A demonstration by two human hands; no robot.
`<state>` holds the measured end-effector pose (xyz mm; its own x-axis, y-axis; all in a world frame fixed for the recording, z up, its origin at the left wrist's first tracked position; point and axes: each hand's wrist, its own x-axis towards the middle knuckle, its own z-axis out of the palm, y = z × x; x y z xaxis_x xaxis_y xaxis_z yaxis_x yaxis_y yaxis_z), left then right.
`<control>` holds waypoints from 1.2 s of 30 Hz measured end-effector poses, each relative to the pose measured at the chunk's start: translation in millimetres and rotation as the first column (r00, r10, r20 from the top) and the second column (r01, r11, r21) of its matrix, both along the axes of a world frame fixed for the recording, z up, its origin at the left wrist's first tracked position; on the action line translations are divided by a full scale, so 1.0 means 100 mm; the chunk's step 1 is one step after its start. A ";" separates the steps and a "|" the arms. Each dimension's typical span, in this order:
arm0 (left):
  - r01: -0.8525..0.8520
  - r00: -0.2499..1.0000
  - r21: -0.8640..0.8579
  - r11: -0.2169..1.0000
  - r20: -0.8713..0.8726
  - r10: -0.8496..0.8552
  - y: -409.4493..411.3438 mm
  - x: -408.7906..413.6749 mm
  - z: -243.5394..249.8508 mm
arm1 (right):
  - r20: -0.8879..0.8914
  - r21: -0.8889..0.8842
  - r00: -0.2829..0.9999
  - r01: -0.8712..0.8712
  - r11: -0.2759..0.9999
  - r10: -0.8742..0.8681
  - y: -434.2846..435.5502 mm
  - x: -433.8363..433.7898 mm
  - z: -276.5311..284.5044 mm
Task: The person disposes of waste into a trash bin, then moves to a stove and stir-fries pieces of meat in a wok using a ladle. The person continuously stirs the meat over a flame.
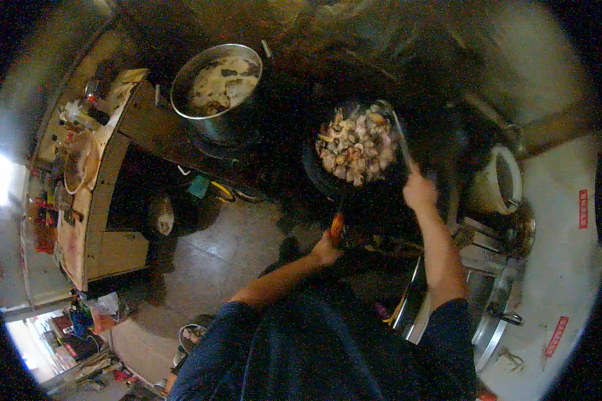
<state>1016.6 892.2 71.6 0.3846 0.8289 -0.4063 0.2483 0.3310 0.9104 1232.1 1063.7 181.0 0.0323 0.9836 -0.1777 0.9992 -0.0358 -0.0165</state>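
In front of me is a dark wok [317, 173] holding a heap of chopped, pale brown food pieces [357, 143], which look like meat. My left hand [326, 249] is closed around the wok's orange-brown handle [336, 226], on the side nearest my body. From the right, my right hand [420, 191] grips a long metal utensil [400, 131], a ladle or spatula. Its far end reaches the food at the wok's far right edge; its exact head shape cannot be told.
A large metal pot [215, 117] with foamy liquid stands at the upper left. Further left is a wooden counter [83, 225] with a round basket [70, 173] and bottles. On the right are a pale bucket [481, 185] and metal containers. Yellow and dark hoses [224, 192] hang below the pot.
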 end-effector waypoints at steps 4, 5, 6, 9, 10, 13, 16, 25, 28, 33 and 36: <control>0.000 0.999 0.012 1.000 0.052 -0.001 0.10 -0.09 0.33 | -0.365 -0.199 0.921 0.068 0.978 -0.138 0.10 -0.14 -0.33; -0.019 1.000 -0.041 0.999 -0.013 0.018 0.07 -0.09 0.31 | -0.430 -0.344 0.861 0.124 0.931 -0.274 0.11 -0.24 -0.11; -0.042 0.996 -0.099 0.994 -0.084 0.034 0.05 -0.07 0.23 | -0.468 -0.479 0.780 0.171 0.861 -0.416 0.10 -0.30 0.06; -0.024 0.984 -0.004 1.000 -0.177 0.023 -0.04 0.22 -0.54 | -0.428 -0.176 0.904 -0.077 0.981 -0.006 0.02 0.37 -0.32; -0.021 0.982 0.078 0.997 -0.184 0.035 -0.05 0.26 -0.78 | -0.374 -0.112 0.927 -0.068 0.991 0.021 -0.10 0.37 -0.23; -0.039 0.999 0.108 0.993 0.013 0.038 -0.01 0.22 -0.68 | -0.274 -0.192 0.961 -0.029 0.981 -0.025 -0.57 0.27 0.32; -0.100 0.913 0.028 0.995 0.401 0.081 0.01 0.14 -0.33 | -0.115 -0.269 0.990 0.048 0.962 -0.082 -0.92 0.12 0.69; -0.074 0.990 -0.064 0.995 -0.122 0.066 -0.08 0.15 -0.42 | -0.118 -0.068 0.992 0.043 0.997 -0.051 -0.65 0.36 0.35; -0.050 0.996 0.042 0.998 -0.070 0.053 -0.09 0.16 -0.51 | -0.233 -0.008 0.969 0.087 0.996 -0.086 -0.58 0.47 -0.46; 0.004 0.999 0.311 0.950 -0.040 0.008 -0.05 0.17 -0.62 | -0.685 -0.694 0.090 0.224 0.684 -0.723 -0.74 0.11 -0.35; -0.038 0.994 0.191 0.981 0.109 0.017 -0.01 0.20 -0.38 | -0.625 -0.780 -0.215 0.139 0.610 -0.751 -0.38 0.44 -0.80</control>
